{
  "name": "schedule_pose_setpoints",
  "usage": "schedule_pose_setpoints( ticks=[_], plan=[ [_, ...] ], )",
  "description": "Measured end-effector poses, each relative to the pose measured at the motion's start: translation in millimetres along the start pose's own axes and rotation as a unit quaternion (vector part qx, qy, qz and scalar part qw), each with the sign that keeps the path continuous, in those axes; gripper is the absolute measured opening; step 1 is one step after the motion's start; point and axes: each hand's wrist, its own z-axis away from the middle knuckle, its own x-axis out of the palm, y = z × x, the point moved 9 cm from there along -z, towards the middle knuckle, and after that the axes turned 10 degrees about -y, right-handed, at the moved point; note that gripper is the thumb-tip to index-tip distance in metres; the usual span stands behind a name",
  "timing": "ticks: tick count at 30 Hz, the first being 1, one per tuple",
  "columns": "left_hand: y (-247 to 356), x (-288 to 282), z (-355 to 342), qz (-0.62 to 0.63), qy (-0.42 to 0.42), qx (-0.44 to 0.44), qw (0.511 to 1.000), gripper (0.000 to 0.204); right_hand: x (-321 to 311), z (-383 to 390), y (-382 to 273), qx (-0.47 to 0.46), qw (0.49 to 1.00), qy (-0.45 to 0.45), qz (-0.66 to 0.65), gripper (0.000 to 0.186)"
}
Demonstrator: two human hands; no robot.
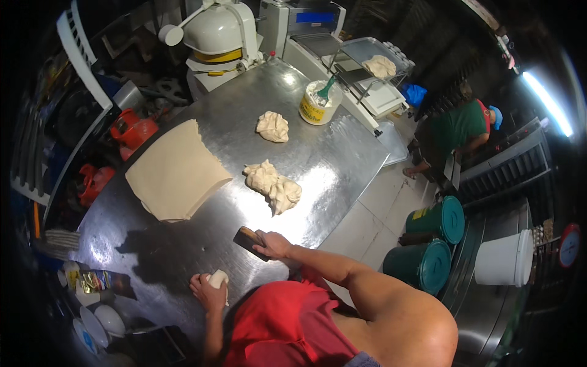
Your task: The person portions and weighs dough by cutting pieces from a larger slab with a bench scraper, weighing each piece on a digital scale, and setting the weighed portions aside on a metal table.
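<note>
My right hand (275, 244) grips a dough scraper (249, 243) with a wooden handle and dark blade, held low by the near edge of the steel table (189, 244). To its left, my left hand (209, 295) is closed around a small pale piece of dough (218, 279). Beyond the scraper, a lumpy double mound of dough (273, 185) rests on the metal, and a smaller dough lump (273, 126) sits farther off. A large folded slab of smooth dough (177, 171) covers part of the table's left side.
A white tub (317, 113) with a green-handled tool (327, 88) stands at the table's far right. Behind are a white mixer (220, 30) and a roller machine (306, 27). Green lidded bins (419, 266) flank the right; orange gas cylinders (133, 129), the left. A person (455, 131) bends at far right.
</note>
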Motion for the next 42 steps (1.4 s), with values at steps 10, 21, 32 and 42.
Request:
schedule_pose_setpoints(
  ticks=[10, 21, 32, 42],
  plan=[
    [3.5, 10.0, -11.0, 0.010, 0.122, -0.008, 0.992, 0.049, -25.9, -26.4, -27.0, -0.066, 0.995, -0.051, -0.059, 0.043],
    [-67.3, 55.3, 87.3, 0.230, 0.110, -0.234, 0.938, 0.089, 23.4, -17.1, -14.9, -0.085, 0.960, -0.119, -0.240, 0.021],
    [-355.0, -136.2, 239.2, 0.376, 0.429, -0.238, 0.786, 0.065, 0.5, -34.2, 5.9, 0.033, 0.982, -0.050, -0.181, 0.037],
    [-482.5, -175.3, 227.2, 0.137, 0.264, -0.363, 0.883, 0.075, 0.9, 6.7, -8.2, 0.142, 0.980, 0.137, 0.009, 0.059]
  ],
)
